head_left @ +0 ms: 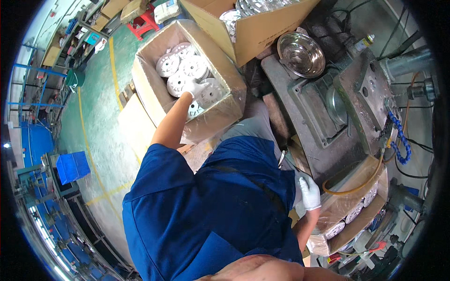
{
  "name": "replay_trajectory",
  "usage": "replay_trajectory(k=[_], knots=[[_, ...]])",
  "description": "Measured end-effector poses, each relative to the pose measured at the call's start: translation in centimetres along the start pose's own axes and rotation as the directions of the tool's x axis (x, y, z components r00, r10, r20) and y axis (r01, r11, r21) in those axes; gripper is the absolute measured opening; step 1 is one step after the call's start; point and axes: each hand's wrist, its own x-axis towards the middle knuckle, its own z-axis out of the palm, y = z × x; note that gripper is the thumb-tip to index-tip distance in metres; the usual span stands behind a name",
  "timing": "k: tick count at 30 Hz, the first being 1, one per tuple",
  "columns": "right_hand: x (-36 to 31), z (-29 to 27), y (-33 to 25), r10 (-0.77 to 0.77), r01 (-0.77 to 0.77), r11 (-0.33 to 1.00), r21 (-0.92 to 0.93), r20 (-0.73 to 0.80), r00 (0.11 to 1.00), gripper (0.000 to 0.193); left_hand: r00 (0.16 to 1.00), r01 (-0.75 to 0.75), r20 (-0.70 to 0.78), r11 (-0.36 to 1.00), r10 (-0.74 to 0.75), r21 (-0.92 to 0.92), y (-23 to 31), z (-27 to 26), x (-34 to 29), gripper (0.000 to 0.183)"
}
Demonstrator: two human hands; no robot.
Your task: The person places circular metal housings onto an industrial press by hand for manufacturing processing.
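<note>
My left hand, in a white glove, reaches into a plastic-lined cardboard box ahead of me. Its fingers are closed at the edge of a slotted metal disc, which lies tilted at the box's near right side. Several similar silvery discs, with center holes and cut-outs, are stacked around it. At my right side, my right hand, also gloved in white, hangs low beside my leg. Its fingers are stretched out, and no object shows in it.
A press-like machine with a steel bed stands on my right, with a shiny metal bowl on it. Another cardboard box of metal parts is at the top. A lined box of discs sits at lower right, near a yellow hose.
</note>
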Motion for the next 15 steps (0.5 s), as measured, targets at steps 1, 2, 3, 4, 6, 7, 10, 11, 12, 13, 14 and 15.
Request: replay_trajectory(k=[1, 2, 3, 4, 6, 7, 10, 11, 12, 13, 14, 15], knots=[[0.0, -0.3, 0.1, 0.054, -0.054, 0.999, -0.009, 0.012, 0.998, 0.042, 1.0, 0.001, 0.002, 1.0, -0.001, -0.001, 0.3, -0.6, -0.6, 0.06], [0.0, -0.4, 0.2, 0.107, -0.107, 0.994, -0.017, 0.023, 0.994, 0.043, 0.995, -0.011, 0.099, 0.997, 0.019, -0.077, 0.5, -1.3, -1.1, 0.057], [0.1, -0.5, 0.0, 0.108, -0.107, 0.994, -0.017, 0.023, 0.994, 0.043, 0.98, -0.017, 0.192, 0.988, 0.046, -0.154, 0.3, -1.9, -1.3, 0.053], [0.2, -0.8, -0.5, 0.088, -0.087, 0.996, -0.01, 0.027, 0.996, 0.042, 0.979, -0.144, 0.128, 0.98, 0.162, -0.137, -4.7, -0.9, 1.6, 0.045], [0.1, -0.8, -0.6, 0.079, -0.08, 0.997, 0.004, 0.019, 0.997, 0.042, 0.974, -0.182, 0.074, 0.933, 0.215, -0.31, -7.3, -1.4, 3.6, 0.041], [0.1, -0.9, -0.6, 0.071, -0.071, 0.997, 0.011, 0.02, 0.997, 0.042, 0.967, -0.22, 0.01, 0.854, 0.255, -0.472, -7.7, -1.6, 3.6, 0.038], [0.0, -0.9, 0.6, 0.067, -0.067, 0.998, 0.023, 0.006, 0.998, 0.042, 0.993, 0.035, 0.085, 0.501, 0.077, -0.865, -1.3, -7.7, -2.3, 0.039], [-0.2, -1.0, 1.2, 0.068, -0.068, 0.997, 0.021, 0.001, 0.998, 0.042, 0.983, 0.15, 0.177, 0.323, 0.055, -0.934, -0.4, -9.3, -3.5, 0.044], [-0.3, -1.0, 1.7, 0.057, -0.057, 0.998, 0.029, 0.0, 0.998, 0.042, 0.989, 0.101, 0.126, 0.257, 0.081, -0.961, 0.5, -10.7, -4.7, 0.043], [-0.4, -1.0, 1.8, 0.048, -0.048, 0.999, 0.012, -0.003, 0.999, 0.04, 0.992, 0.052, 0.072, 0.185, 0.103, -0.981, 0.8, -11.9, -5.4, 0.043], [-0.4, -0.9, 1.8, 0.038, -0.039, 0.999, -0.005, -0.007, 0.999, 0.038, 0.98, 0.027, 0.045, 0.095, 0.193, -0.995, 0.6, -12.4, -5.2, 0.044], [0.1, -0.5, 1.9, 0.028, -0.028, 1.0, 0.002, -0.02, 0.999, 0.038, 0.977, 0.016, 0.035, 0.096, 0.208, -0.995, 2.2, -13.1, -5.8, 0.044]])
